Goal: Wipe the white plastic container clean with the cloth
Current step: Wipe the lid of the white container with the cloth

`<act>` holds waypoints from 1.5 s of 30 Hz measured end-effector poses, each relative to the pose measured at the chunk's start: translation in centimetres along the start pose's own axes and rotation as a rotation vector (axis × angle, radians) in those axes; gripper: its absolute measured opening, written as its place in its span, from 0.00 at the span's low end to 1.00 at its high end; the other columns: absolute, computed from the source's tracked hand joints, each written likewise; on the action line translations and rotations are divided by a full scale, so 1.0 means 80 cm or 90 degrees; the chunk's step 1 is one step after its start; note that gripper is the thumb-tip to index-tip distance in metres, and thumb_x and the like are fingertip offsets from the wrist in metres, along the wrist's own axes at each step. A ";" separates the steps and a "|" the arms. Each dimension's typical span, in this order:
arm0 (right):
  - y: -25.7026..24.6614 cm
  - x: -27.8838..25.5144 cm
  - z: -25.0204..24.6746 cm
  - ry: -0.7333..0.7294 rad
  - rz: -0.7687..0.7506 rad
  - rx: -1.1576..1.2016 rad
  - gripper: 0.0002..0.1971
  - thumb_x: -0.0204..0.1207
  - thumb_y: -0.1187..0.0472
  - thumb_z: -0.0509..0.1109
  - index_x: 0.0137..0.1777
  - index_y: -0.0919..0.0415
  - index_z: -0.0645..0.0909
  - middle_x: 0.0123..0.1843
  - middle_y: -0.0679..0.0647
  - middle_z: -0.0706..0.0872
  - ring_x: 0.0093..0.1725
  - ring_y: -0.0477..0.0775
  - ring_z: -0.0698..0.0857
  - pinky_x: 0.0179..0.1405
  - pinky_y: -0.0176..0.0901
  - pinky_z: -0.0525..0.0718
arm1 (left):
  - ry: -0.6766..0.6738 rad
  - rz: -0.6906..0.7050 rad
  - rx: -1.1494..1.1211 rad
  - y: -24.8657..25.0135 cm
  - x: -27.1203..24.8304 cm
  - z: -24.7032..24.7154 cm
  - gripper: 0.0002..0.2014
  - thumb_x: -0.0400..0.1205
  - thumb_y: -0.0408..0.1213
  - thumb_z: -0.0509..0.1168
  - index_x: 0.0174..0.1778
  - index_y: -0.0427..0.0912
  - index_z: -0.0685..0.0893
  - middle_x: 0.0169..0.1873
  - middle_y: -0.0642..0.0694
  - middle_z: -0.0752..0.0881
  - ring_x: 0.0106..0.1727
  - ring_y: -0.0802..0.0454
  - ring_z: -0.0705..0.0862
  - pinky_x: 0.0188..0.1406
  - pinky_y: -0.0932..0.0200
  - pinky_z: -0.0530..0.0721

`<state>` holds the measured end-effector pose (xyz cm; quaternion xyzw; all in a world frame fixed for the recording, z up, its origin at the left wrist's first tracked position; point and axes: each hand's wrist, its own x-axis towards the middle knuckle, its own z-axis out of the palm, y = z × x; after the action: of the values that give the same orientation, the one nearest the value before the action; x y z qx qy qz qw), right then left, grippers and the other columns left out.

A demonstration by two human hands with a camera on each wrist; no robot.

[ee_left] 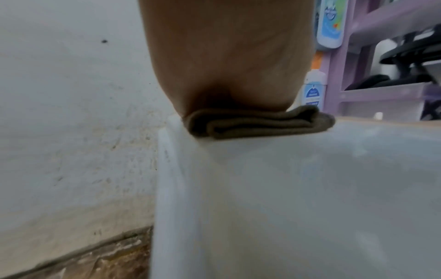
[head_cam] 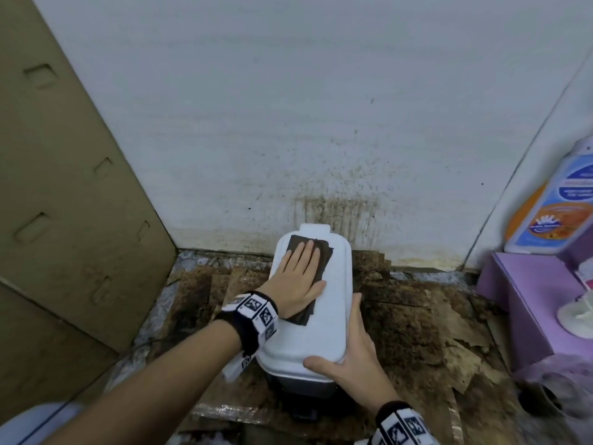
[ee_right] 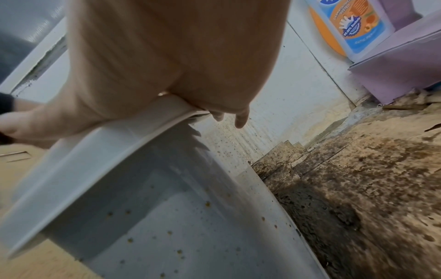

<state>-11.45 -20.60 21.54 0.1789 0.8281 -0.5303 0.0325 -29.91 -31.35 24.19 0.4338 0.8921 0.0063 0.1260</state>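
Note:
A white plastic container (head_cam: 324,329) stands on the stained floor against the wall, its lid up. A folded dark brown cloth (head_cam: 316,255) lies on the lid's far half. My left hand (head_cam: 298,277) lies flat on the cloth with straight fingers and presses it down. In the left wrist view the palm (ee_left: 226,62) sits on the folded cloth (ee_left: 260,124) at the container's edge (ee_left: 171,169). My right hand (head_cam: 349,351) holds the lid's near right corner, thumb on top. In the right wrist view its fingers (ee_right: 241,117) curl under the rim (ee_right: 114,151).
A cardboard sheet (head_cam: 64,194) leans on the left. The white wall (head_cam: 288,107) is speckled with brown stains. A purple shelf unit (head_cam: 519,300) with a detergent bottle (head_cam: 555,200) stands on the right. The floor (head_cam: 433,332) is covered with dirty, peeling cardboard.

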 end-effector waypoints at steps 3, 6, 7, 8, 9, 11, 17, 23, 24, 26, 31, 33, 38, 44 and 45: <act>-0.003 -0.002 -0.001 0.017 0.009 0.013 0.75 0.51 0.21 0.80 0.73 0.26 0.14 0.89 0.34 0.39 0.89 0.53 0.51 0.84 0.70 0.60 | -0.006 -0.026 -0.017 0.011 0.036 -0.010 0.35 0.94 0.54 0.40 0.91 0.36 0.38 0.91 0.37 0.37 0.92 0.41 0.37 0.88 0.46 0.36; -0.004 -0.003 0.000 0.026 0.014 0.030 0.77 0.50 0.22 0.81 0.74 0.27 0.13 0.88 0.31 0.38 0.88 0.53 0.52 0.84 0.70 0.61 | -0.005 -0.049 -0.043 0.025 0.050 -0.013 0.36 0.94 0.53 0.43 0.91 0.35 0.39 0.91 0.37 0.37 0.92 0.40 0.38 0.88 0.45 0.38; -0.003 -0.002 0.001 0.028 0.013 0.033 0.77 0.50 0.22 0.81 0.74 0.27 0.14 0.88 0.30 0.39 0.88 0.53 0.52 0.84 0.70 0.61 | -0.007 -0.056 -0.059 0.029 0.050 -0.014 0.36 0.94 0.53 0.44 0.91 0.35 0.38 0.91 0.37 0.36 0.92 0.40 0.37 0.88 0.45 0.37; -0.003 -0.002 0.001 0.030 0.012 0.032 0.77 0.50 0.22 0.81 0.74 0.28 0.14 0.88 0.30 0.39 0.88 0.53 0.52 0.83 0.70 0.61 | -0.006 -0.061 -0.072 0.032 0.050 -0.014 0.36 0.94 0.52 0.45 0.91 0.35 0.38 0.90 0.37 0.36 0.92 0.40 0.36 0.88 0.45 0.37; -0.002 -0.003 0.001 0.031 0.012 0.027 0.77 0.50 0.22 0.81 0.74 0.28 0.14 0.89 0.31 0.40 0.88 0.54 0.52 0.83 0.70 0.62 | -0.004 -0.062 -0.083 0.036 0.048 -0.014 0.36 0.94 0.52 0.45 0.91 0.35 0.38 0.90 0.37 0.35 0.92 0.41 0.36 0.88 0.45 0.37; 0.000 -0.003 0.001 0.025 0.011 0.019 0.77 0.50 0.23 0.81 0.74 0.27 0.14 0.90 0.35 0.43 0.87 0.54 0.54 0.83 0.69 0.63 | -0.002 -0.059 -0.096 0.043 0.042 -0.011 0.36 0.94 0.52 0.45 0.90 0.35 0.38 0.90 0.37 0.35 0.92 0.41 0.35 0.88 0.45 0.36; 0.008 -0.002 -0.010 -0.015 0.015 0.082 0.59 0.61 0.15 0.64 0.76 0.21 0.21 0.87 0.27 0.41 0.89 0.46 0.47 0.87 0.67 0.53 | -0.048 -0.052 -0.186 0.069 0.016 -0.007 0.33 0.95 0.51 0.41 0.90 0.38 0.35 0.89 0.41 0.30 0.90 0.44 0.30 0.87 0.47 0.31; -0.018 -0.001 -0.026 0.081 0.061 0.162 0.34 0.82 0.27 0.44 0.87 0.32 0.45 0.85 0.26 0.49 0.81 0.33 0.48 0.84 0.53 0.51 | 0.122 -0.052 -0.410 0.031 -0.031 -0.018 0.31 0.95 0.45 0.51 0.92 0.39 0.48 0.92 0.44 0.52 0.92 0.50 0.51 0.85 0.59 0.52; -0.025 0.003 -0.025 0.114 0.038 0.144 0.33 0.84 0.31 0.46 0.88 0.35 0.48 0.85 0.34 0.54 0.82 0.35 0.53 0.83 0.51 0.56 | 0.185 -0.068 -0.398 0.023 -0.044 -0.014 0.29 0.94 0.42 0.52 0.91 0.40 0.54 0.89 0.44 0.61 0.89 0.49 0.59 0.82 0.59 0.60; -0.039 0.012 -0.022 0.181 -0.050 0.045 0.28 0.89 0.40 0.52 0.87 0.43 0.56 0.85 0.42 0.61 0.83 0.39 0.57 0.82 0.46 0.60 | 0.265 -0.109 -0.342 0.012 -0.068 -0.001 0.23 0.93 0.38 0.52 0.86 0.40 0.64 0.83 0.44 0.70 0.83 0.49 0.67 0.75 0.59 0.68; -0.069 0.057 0.003 0.198 -0.214 -0.291 0.27 0.91 0.52 0.52 0.87 0.60 0.59 0.89 0.54 0.58 0.88 0.51 0.52 0.89 0.53 0.52 | 0.285 -0.165 -0.285 0.006 -0.091 0.038 0.22 0.94 0.40 0.51 0.84 0.41 0.69 0.83 0.46 0.69 0.83 0.48 0.66 0.81 0.55 0.64; -0.071 0.072 0.014 0.134 -0.201 -0.418 0.30 0.91 0.50 0.46 0.89 0.63 0.51 0.91 0.58 0.49 0.90 0.55 0.46 0.89 0.50 0.46 | 0.275 -0.181 -0.321 0.012 -0.089 0.049 0.24 0.94 0.44 0.49 0.88 0.42 0.63 0.87 0.48 0.63 0.86 0.50 0.61 0.84 0.55 0.58; -0.050 0.074 0.023 0.124 -0.182 -0.562 0.43 0.81 0.39 0.27 0.89 0.67 0.48 0.91 0.64 0.47 0.90 0.60 0.47 0.87 0.51 0.43 | 0.279 -0.188 -0.314 0.013 -0.089 0.059 0.27 0.94 0.46 0.47 0.90 0.44 0.59 0.89 0.49 0.59 0.88 0.53 0.57 0.84 0.61 0.52; -0.029 0.025 0.033 0.195 -0.152 -0.467 0.36 0.87 0.42 0.38 0.90 0.62 0.45 0.91 0.57 0.42 0.90 0.55 0.44 0.89 0.49 0.47 | 0.265 -0.176 -0.311 0.010 -0.090 0.060 0.29 0.94 0.50 0.49 0.91 0.45 0.56 0.91 0.51 0.55 0.90 0.54 0.53 0.87 0.56 0.53; -0.025 0.014 0.037 0.204 -0.138 -0.419 0.35 0.89 0.43 0.42 0.90 0.60 0.43 0.91 0.55 0.40 0.90 0.53 0.42 0.88 0.46 0.45 | 0.263 -0.174 -0.309 0.010 -0.092 0.060 0.29 0.94 0.50 0.49 0.91 0.46 0.55 0.91 0.51 0.54 0.90 0.54 0.52 0.88 0.56 0.52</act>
<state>-13.55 -23.68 21.69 0.1510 0.9628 -0.2015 -0.0981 -23.81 -37.02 21.23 0.2574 0.9212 0.2886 0.0421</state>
